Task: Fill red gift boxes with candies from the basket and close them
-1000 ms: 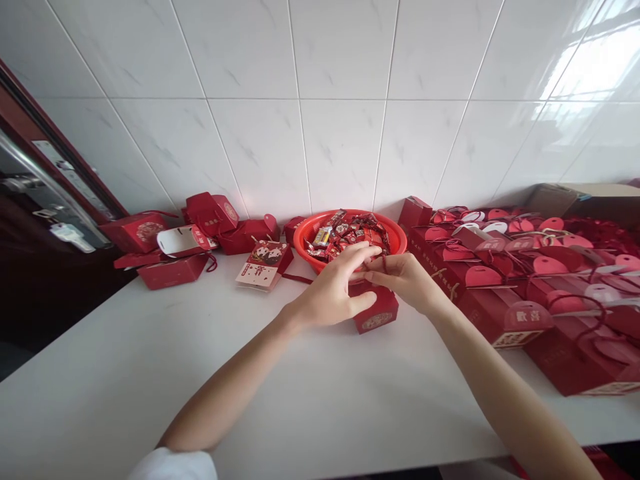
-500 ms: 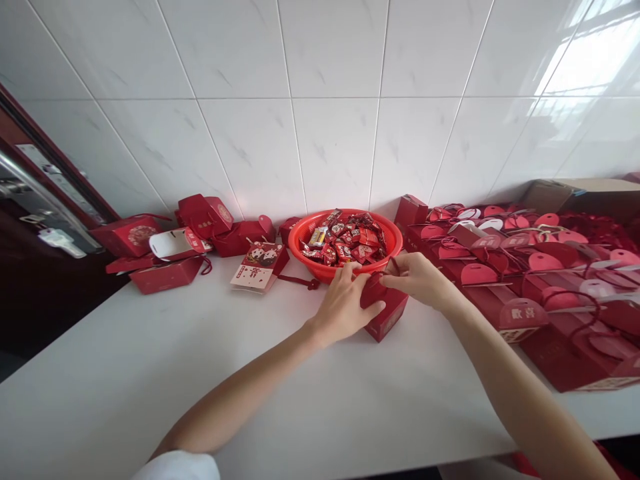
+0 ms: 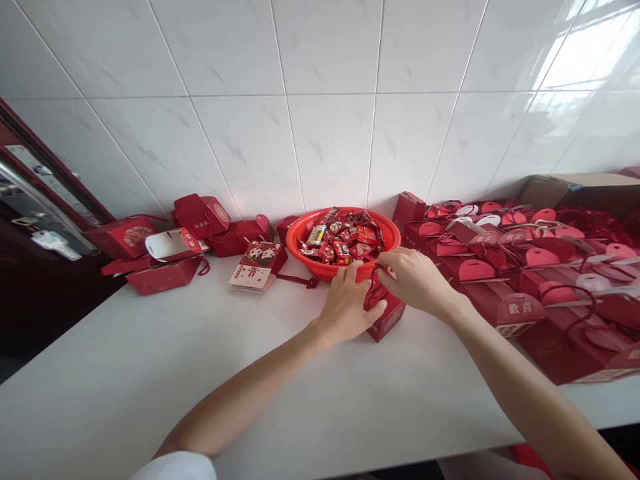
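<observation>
A small red gift box (image 3: pixel 387 320) stands on the white table in front of the candy basket. My left hand (image 3: pixel 347 307) wraps round its left side, thumb across the near face and fingers at the back. Over the box top, my right hand (image 3: pixel 407 277) pinches a dark red cord (image 3: pixel 374 291), its fingertips pressed together. Part of the box top is hidden by both hands. Just behind sits an orange-red plastic basket (image 3: pixel 310 265) with wrapped candies (image 3: pixel 345 240) in it.
Rows of red gift boxes with cord handles (image 3: pixel 520 310) fill the right side. More red boxes (image 3: pixel 163 275) lie piled at the left, with a printed panda box (image 3: pixel 255 267) nearer the basket. A cardboard box (image 3: pixel 550 190) stands at the back right, against the tiled wall (image 3: pixel 330 147).
My right hand has moved slightly left and turned over the box top, drawing the cord toward the left. My left hand stays on the box. The view has shifted slightly.
</observation>
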`<state>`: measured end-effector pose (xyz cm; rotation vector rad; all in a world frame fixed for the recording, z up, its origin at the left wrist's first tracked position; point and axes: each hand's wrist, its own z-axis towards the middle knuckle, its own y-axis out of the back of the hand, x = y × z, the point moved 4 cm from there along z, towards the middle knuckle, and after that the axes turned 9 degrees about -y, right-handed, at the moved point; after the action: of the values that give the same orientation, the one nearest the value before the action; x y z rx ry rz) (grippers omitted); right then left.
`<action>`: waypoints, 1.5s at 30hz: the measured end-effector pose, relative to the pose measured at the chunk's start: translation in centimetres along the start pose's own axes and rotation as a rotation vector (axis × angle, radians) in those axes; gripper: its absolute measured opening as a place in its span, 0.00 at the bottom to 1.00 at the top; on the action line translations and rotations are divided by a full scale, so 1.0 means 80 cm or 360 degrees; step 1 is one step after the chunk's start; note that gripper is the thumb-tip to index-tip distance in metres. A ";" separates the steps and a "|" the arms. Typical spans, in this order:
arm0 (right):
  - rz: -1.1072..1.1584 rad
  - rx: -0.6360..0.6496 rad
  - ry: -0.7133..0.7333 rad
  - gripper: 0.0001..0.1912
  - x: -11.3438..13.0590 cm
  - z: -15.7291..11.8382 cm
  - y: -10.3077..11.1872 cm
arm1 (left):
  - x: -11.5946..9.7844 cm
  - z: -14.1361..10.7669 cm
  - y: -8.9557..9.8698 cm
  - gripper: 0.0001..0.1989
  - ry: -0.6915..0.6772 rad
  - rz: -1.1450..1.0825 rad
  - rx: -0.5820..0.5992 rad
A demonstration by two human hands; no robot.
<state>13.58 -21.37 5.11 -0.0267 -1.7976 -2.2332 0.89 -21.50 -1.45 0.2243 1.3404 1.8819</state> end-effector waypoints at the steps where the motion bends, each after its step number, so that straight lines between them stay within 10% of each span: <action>1: -0.0004 0.0028 0.0021 0.12 0.001 -0.001 -0.001 | 0.000 0.000 0.000 0.11 -0.0011 0.0001 -0.0013; 16: 0.0068 -0.0179 -0.0216 0.11 -0.009 -0.011 -0.009 | 0.000 0.000 -0.001 0.16 -0.0037 0.0110 -0.0003; 36: 0.1763 0.0344 -0.0340 0.03 -0.023 -0.003 -0.026 | 0.002 0.000 -0.007 0.17 -0.0056 0.0173 0.0006; 45: 0.2145 -0.0040 -0.0395 0.09 -0.038 -0.004 -0.015 | 0.004 0.001 0.003 0.25 0.0029 -0.0110 0.0009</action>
<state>16.30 -20.87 3.34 -1.1626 -1.1580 -1.2451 0.60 -21.23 -1.30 0.1621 1.3490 1.8271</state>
